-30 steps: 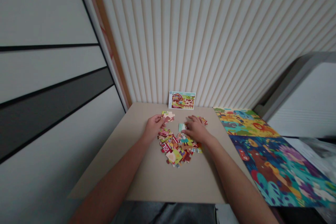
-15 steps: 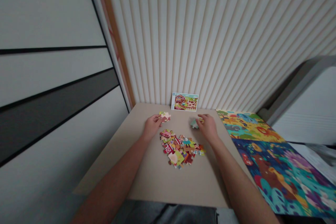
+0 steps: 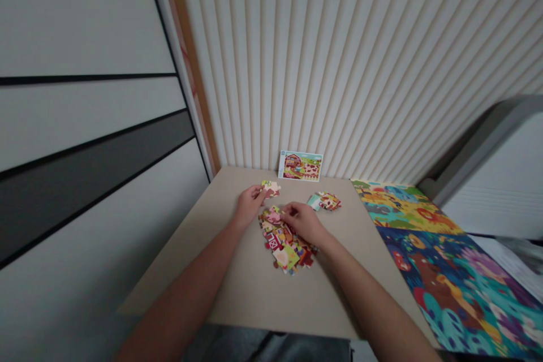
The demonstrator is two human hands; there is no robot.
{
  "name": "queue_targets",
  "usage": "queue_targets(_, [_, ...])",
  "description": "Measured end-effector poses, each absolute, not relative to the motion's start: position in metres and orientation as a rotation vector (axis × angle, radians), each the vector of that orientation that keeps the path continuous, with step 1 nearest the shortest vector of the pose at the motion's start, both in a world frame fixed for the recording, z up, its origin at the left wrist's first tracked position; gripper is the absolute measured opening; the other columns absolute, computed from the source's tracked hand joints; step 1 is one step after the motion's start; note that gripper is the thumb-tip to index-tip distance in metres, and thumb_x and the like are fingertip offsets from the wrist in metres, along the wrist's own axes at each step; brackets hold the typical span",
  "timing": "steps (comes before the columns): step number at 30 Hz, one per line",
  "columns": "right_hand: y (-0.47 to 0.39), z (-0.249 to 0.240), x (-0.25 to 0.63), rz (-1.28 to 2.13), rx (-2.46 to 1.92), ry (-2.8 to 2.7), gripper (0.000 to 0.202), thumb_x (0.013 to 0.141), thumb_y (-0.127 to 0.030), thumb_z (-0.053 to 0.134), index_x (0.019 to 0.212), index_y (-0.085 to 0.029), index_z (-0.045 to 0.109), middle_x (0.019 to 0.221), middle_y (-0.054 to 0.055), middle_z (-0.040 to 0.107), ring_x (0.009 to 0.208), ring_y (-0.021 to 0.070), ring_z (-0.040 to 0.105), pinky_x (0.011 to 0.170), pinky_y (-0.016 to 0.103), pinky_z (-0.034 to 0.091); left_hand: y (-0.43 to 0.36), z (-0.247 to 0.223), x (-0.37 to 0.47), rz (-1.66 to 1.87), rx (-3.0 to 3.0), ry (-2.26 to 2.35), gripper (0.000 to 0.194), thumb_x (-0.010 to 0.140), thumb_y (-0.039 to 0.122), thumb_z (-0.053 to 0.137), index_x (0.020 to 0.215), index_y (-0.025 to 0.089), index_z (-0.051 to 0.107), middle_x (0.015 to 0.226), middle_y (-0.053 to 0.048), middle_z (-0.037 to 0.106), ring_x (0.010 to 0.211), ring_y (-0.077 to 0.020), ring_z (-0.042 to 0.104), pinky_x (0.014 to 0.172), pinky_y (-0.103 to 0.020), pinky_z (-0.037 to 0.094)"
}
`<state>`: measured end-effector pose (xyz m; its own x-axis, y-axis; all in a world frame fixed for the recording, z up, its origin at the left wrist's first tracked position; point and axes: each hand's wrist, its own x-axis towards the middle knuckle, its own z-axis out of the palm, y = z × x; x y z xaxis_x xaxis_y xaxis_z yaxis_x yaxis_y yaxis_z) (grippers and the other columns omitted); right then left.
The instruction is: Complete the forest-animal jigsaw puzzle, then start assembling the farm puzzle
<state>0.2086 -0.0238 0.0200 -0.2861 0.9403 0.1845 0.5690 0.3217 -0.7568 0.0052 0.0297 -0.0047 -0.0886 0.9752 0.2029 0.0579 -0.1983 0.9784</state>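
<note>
My left hand (image 3: 250, 203) grips some joined puzzle pieces (image 3: 271, 189), pink and brown with a green edge, above the tabletop. My right hand (image 3: 302, 220) is over the upper part of a heap of colourful puzzle pieces (image 3: 286, 254); its thumb and finger pinch at a pink piece (image 3: 274, 215), and whether that piece is lifted is unclear. Farther back on the right lies a small group of pieces (image 3: 330, 201), pale green, yellow and brown. A farm picture card (image 3: 301, 166) with a red barn and a cow leans upright at the back.
The beige table (image 3: 241, 300) meets a pleated white curtain (image 3: 271, 56) behind. Along its right side lie two bright finished pictures, one with yellow animals (image 3: 403, 203) and one dark blue (image 3: 462, 288). A white panelled surface (image 3: 85, 220) stands on the left.
My right hand has left the small group at the back right and moved left and nearer to the heap. More pieces now lie in that group. My left hand has barely moved.
</note>
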Motion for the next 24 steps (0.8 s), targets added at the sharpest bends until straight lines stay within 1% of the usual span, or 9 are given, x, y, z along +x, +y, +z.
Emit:
queue_targets(3, [-0.014,0.021,0.220,1.031,-1.227,-1.722,0.027,0.083,-0.042,0.068,0.090,-0.016,0.069,0.072,0.001,0.068,0.061,0.0141,0.057,0.058,0.025,0.043,0.028,-0.004,0.007,1.405,1.343,1.209,0.036,0.076,0.049,0.073,0.090,0.016,0.067,0.072,-0.002,0.071,0.054,-0.0113,0.059,0.049,-0.020,0.043])
queue_targets(6, [-0.006,0.026,0.233,1.072,-1.200,-1.559,0.033,0.075,-0.045,0.075,0.088,-0.015,0.068,0.070,0.000,0.067,0.058,0.0124,0.055,0.057,0.025,0.042,0.028,-0.005,0.007,1.390,1.332,1.215,0.037,0.075,0.050,0.073,0.088,0.016,0.067,0.069,-0.001,0.070,0.052,-0.0110,0.057,0.048,-0.020,0.042])
queue_targets(11, [0.003,0.039,0.264,0.941,-1.269,-1.428,0.043,0.071,-0.050,0.076,0.093,-0.013,0.071,0.072,0.004,0.071,0.059,0.0144,0.058,0.055,0.025,0.042,0.030,-0.008,0.007,1.385,1.320,1.213,0.041,0.071,0.053,0.076,0.087,0.016,0.066,0.067,-0.001,0.068,0.050,-0.0105,0.056,0.047,-0.021,0.040])
queue_targets(14, [0.007,0.039,0.290,0.787,-1.386,-1.396,0.046,0.074,-0.053,0.072,0.095,-0.013,0.072,0.072,0.006,0.072,0.059,0.0182,0.061,0.054,0.027,0.043,0.031,-0.009,0.007,1.384,1.324,1.203,0.043,0.071,0.054,0.076,0.089,0.016,0.067,0.067,-0.001,0.069,0.050,-0.0105,0.055,0.047,-0.021,0.040])
queue_targets(16, [0.010,0.037,0.309,0.610,-1.549,-1.444,0.042,0.076,-0.051,0.070,0.096,-0.013,0.074,0.078,0.010,0.074,0.067,0.0224,0.065,0.059,0.031,0.046,0.032,-0.009,0.007,1.380,1.329,1.196,0.044,0.072,0.055,0.075,0.090,0.016,0.067,0.068,-0.002,0.069,0.050,-0.0105,0.055,0.047,-0.021,0.040])
queue_targets(18, [0.011,0.033,0.320,0.311,-1.729,-1.516,0.038,0.078,-0.044,0.070,0.100,-0.014,0.076,0.092,0.015,0.075,0.084,0.0275,0.068,0.073,0.036,0.049,0.032,-0.010,0.007,1.375,1.328,1.194,0.045,0.072,0.055,0.075,0.091,0.016,0.067,0.068,-0.002,0.069,0.050,-0.0105,0.055,0.046,-0.021,0.040])
queue_targets(20, [0.010,0.031,0.319,0.041,-1.827,-1.592,0.036,0.080,-0.037,0.069,0.106,-0.014,0.077,0.107,0.019,0.073,0.099,0.0308,0.066,0.086,0.039,0.047,0.032,-0.012,0.007,1.369,1.326,1.195,0.045,0.072,0.056,0.075,0.092,0.016,0.068,0.068,-0.002,0.069,0.050,-0.0105,0.055,0.046,-0.020,0.039])
queue_targets(22, [0.006,0.030,0.303,-0.018,-1.797,-1.710,0.034,0.087,-0.034,0.062,0.111,-0.015,0.076,0.113,0.019,0.071,0.104,0.0299,0.064,0.093,0.040,0.045,0.033,-0.014,0.006,1.365,1.328,1.197,0.044,0.071,0.056,0.075,0.091,0.016,0.068,0.068,-0.001,0.070,0.050,-0.0105,0.055,0.045,-0.020,0.039])
queue_targets(24, [-0.001,0.029,0.275,0.113,-1.654,-1.884,0.033,0.093,-0.034,0.055,0.111,-0.017,0.076,0.111,0.014,0.073,0.103,0.0263,0.065,0.093,0.036,0.044,0.035,-0.015,0.006,1.359,1.336,1.195,0.044,0.072,0.055,0.075,0.091,0.017,0.068,0.069,-0.002,0.070,0.050,-0.0103,0.055,0.045,-0.020,0.039])
